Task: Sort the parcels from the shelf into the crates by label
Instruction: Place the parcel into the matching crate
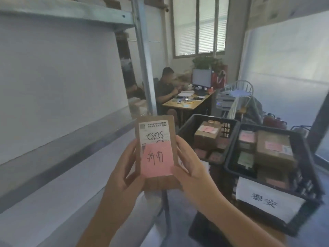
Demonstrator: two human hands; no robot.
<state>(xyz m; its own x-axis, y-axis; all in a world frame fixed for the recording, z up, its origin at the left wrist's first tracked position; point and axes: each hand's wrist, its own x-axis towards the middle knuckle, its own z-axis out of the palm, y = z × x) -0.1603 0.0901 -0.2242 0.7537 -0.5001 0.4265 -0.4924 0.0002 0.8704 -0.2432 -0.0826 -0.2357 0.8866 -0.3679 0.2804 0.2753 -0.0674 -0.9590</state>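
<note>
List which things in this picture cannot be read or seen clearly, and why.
- Head view: the far crate shows no sign, so its destination is unknown.
- Pink labels on the crated parcels are blurred.
- The held parcel: lower corners hidden by the left hand and right hand.

Matt brown cardboard parcel [156, 152], pink paper label [157, 160], black plastic crates [302, 139], grey metal shelf [71, 13]

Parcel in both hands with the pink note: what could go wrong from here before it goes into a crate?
1. The pink note reads 济南, but the only readable crate sign says 泰安; dropping the parcel into that near crate would likely missort it.
2. The far crate shows no label from here, so check first.
3. The near crate looks almost full; a parcel could slide off.
</note>
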